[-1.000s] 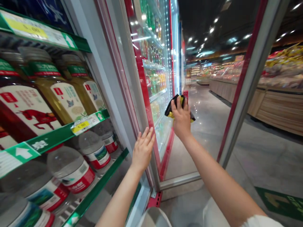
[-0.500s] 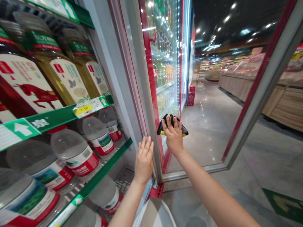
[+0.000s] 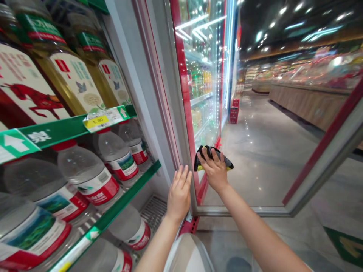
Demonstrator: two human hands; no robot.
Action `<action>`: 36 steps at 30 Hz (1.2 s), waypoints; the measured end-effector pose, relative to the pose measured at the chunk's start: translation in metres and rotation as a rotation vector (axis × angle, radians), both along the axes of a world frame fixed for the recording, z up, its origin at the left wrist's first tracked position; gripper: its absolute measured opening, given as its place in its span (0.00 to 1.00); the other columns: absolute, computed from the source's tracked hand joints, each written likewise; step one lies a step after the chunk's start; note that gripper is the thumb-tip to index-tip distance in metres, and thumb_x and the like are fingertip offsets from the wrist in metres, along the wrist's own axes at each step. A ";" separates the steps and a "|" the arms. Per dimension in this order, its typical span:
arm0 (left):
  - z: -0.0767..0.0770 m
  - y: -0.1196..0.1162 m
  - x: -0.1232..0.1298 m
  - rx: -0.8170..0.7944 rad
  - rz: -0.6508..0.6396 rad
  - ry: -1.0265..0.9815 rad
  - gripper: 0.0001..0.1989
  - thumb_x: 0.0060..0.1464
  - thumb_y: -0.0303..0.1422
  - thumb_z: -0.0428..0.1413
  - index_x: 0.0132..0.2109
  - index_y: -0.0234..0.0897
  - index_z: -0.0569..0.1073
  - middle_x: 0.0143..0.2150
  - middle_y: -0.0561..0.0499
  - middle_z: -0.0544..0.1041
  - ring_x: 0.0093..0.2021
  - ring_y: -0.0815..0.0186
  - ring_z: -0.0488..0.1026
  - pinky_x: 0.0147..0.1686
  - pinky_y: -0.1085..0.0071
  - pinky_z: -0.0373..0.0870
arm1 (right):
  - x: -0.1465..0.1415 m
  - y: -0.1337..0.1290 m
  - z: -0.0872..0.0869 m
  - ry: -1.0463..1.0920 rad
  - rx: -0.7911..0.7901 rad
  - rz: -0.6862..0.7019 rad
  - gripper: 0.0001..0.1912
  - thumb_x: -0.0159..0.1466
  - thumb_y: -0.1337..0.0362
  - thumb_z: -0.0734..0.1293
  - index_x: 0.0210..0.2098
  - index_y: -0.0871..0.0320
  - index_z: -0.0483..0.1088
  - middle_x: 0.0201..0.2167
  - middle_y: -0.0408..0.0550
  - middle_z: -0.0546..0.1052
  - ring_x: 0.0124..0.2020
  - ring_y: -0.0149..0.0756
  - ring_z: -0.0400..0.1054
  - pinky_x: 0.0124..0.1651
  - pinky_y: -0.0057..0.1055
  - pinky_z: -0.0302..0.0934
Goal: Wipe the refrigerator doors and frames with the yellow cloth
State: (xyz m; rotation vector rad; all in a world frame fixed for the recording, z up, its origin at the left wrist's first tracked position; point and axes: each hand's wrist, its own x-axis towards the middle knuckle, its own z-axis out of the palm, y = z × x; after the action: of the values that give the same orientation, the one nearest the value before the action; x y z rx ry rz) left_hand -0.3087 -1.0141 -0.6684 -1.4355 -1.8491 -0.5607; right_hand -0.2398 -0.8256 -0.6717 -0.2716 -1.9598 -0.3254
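My right hand [image 3: 214, 169] is shut on a black and yellow cloth [image 3: 211, 153], pressing it against the glass door [image 3: 249, 166] of a supermarket drinks fridge. The door stands swung open. My left hand [image 3: 179, 194] is open with its fingers apart, and nothing is in it. It rests at or just beside the door's lower inner frame [image 3: 193, 189], and I cannot tell whether it touches.
To the left, bottles of cooking oil [image 3: 76, 75] and large water bottles [image 3: 85, 177] stand on green-edged shelves [image 3: 56, 132]. A pale round object [image 3: 188, 255] sits below my hands. Red crates [image 3: 234, 115] stand along the fridges; a wooden counter [image 3: 309, 104] runs right.
My right hand and the cloth have moved down the glass. My left hand has shifted slightly to the right, and the shelves sit higher in the view.
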 end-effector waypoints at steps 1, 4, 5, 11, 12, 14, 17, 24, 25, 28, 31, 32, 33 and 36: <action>0.003 0.005 0.002 -0.008 -0.005 0.015 0.37 0.61 0.17 0.45 0.74 0.38 0.49 0.72 0.41 0.63 0.76 0.58 0.47 0.68 0.50 0.63 | 0.002 -0.001 -0.003 -0.002 0.022 0.000 0.32 0.67 0.74 0.61 0.69 0.48 0.62 0.69 0.41 0.65 0.77 0.35 0.29 0.77 0.45 0.20; 0.009 0.019 0.007 -0.044 -0.024 0.077 0.33 0.63 0.19 0.46 0.73 0.34 0.53 0.72 0.42 0.63 0.76 0.59 0.45 0.69 0.52 0.61 | 0.026 0.006 -0.028 -0.089 0.129 0.048 0.30 0.67 0.73 0.62 0.66 0.48 0.66 0.68 0.38 0.67 0.77 0.33 0.28 0.77 0.42 0.22; 0.010 0.022 0.009 -0.060 -0.024 0.097 0.33 0.63 0.19 0.46 0.73 0.34 0.54 0.72 0.43 0.63 0.76 0.60 0.44 0.70 0.53 0.60 | 0.038 0.012 -0.037 -0.124 0.159 0.058 0.29 0.66 0.74 0.62 0.65 0.48 0.68 0.67 0.37 0.68 0.77 0.32 0.29 0.77 0.42 0.23; 0.006 0.033 0.004 -0.101 0.087 0.161 0.34 0.63 0.23 0.49 0.73 0.38 0.54 0.73 0.46 0.59 0.76 0.63 0.46 0.74 0.57 0.48 | 0.088 0.041 -0.056 -0.110 0.117 -0.086 0.32 0.62 0.75 0.64 0.63 0.45 0.69 0.68 0.38 0.66 0.77 0.35 0.30 0.77 0.45 0.26; 0.005 0.035 0.002 -0.106 0.102 0.167 0.34 0.63 0.23 0.50 0.74 0.40 0.53 0.74 0.47 0.58 0.76 0.63 0.47 0.74 0.57 0.46 | 0.088 0.042 -0.054 -0.094 0.102 -0.103 0.33 0.62 0.75 0.64 0.63 0.45 0.69 0.69 0.39 0.65 0.77 0.36 0.30 0.77 0.46 0.26; 0.003 0.041 -0.002 -0.113 0.116 0.186 0.35 0.63 0.24 0.50 0.74 0.44 0.51 0.74 0.49 0.57 0.75 0.64 0.51 0.74 0.58 0.44 | 0.085 0.041 -0.051 -0.080 0.085 -0.119 0.33 0.61 0.76 0.63 0.63 0.45 0.70 0.70 0.38 0.62 0.77 0.37 0.30 0.77 0.46 0.26; 0.000 0.053 -0.008 -0.092 0.118 0.211 0.36 0.63 0.24 0.50 0.74 0.48 0.50 0.73 0.50 0.59 0.73 0.65 0.57 0.74 0.60 0.42 | 0.078 0.042 -0.050 -0.080 0.089 -0.116 0.33 0.60 0.76 0.64 0.62 0.45 0.71 0.72 0.36 0.60 0.77 0.38 0.30 0.77 0.46 0.26; -0.006 0.065 -0.021 -0.061 0.086 0.182 0.39 0.61 0.19 0.47 0.74 0.49 0.48 0.72 0.51 0.61 0.73 0.69 0.56 0.74 0.65 0.35 | 0.068 0.061 -0.054 -0.111 0.058 -0.067 0.32 0.62 0.76 0.64 0.62 0.44 0.70 0.71 0.37 0.61 0.77 0.38 0.30 0.77 0.47 0.26; -0.006 0.066 -0.021 -0.056 0.086 0.186 0.39 0.61 0.19 0.47 0.74 0.48 0.48 0.72 0.51 0.60 0.73 0.69 0.55 0.74 0.65 0.32 | 0.066 0.064 -0.054 -0.106 0.058 -0.061 0.32 0.62 0.76 0.64 0.62 0.44 0.70 0.71 0.37 0.62 0.77 0.38 0.30 0.77 0.47 0.27; -0.006 0.070 -0.018 -0.063 0.091 0.164 0.41 0.60 0.19 0.49 0.75 0.48 0.45 0.74 0.51 0.55 0.74 0.68 0.52 0.74 0.64 0.29 | 0.061 0.072 -0.055 -0.101 0.047 -0.043 0.32 0.63 0.76 0.64 0.63 0.43 0.69 0.69 0.38 0.65 0.77 0.36 0.31 0.77 0.47 0.28; -0.006 0.074 -0.013 -0.100 0.111 0.118 0.45 0.58 0.19 0.51 0.75 0.51 0.40 0.75 0.51 0.52 0.74 0.66 0.50 0.75 0.61 0.34 | 0.062 0.080 -0.063 -0.118 0.009 -0.029 0.32 0.65 0.75 0.63 0.64 0.41 0.68 0.67 0.39 0.68 0.76 0.37 0.40 0.77 0.48 0.32; -0.006 0.075 -0.012 -0.109 0.124 0.112 0.46 0.58 0.19 0.52 0.75 0.51 0.39 0.75 0.51 0.52 0.74 0.65 0.51 0.75 0.59 0.35 | 0.065 0.083 -0.068 -0.123 -0.004 -0.024 0.32 0.65 0.75 0.63 0.64 0.40 0.68 0.67 0.39 0.69 0.76 0.38 0.43 0.76 0.49 0.33; -0.007 0.077 -0.011 -0.114 0.139 0.113 0.47 0.58 0.20 0.52 0.75 0.51 0.38 0.75 0.50 0.51 0.74 0.65 0.51 0.75 0.59 0.34 | 0.069 0.087 -0.074 -0.124 -0.016 -0.017 0.32 0.65 0.76 0.62 0.63 0.40 0.68 0.66 0.40 0.70 0.75 0.38 0.46 0.76 0.49 0.35; -0.008 0.080 -0.012 -0.112 0.182 0.131 0.49 0.56 0.20 0.55 0.75 0.51 0.38 0.75 0.50 0.51 0.74 0.65 0.50 0.75 0.59 0.31 | 0.081 0.101 -0.098 -0.100 -0.054 -0.003 0.32 0.65 0.78 0.60 0.62 0.43 0.71 0.64 0.41 0.72 0.74 0.38 0.48 0.76 0.47 0.38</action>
State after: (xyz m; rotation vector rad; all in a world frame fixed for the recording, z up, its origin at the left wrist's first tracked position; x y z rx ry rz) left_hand -0.3206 -0.9343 -0.6768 -1.3240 -1.9056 -0.2712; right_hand -0.1588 -0.7241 -0.7695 -0.2980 -2.0693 -0.2930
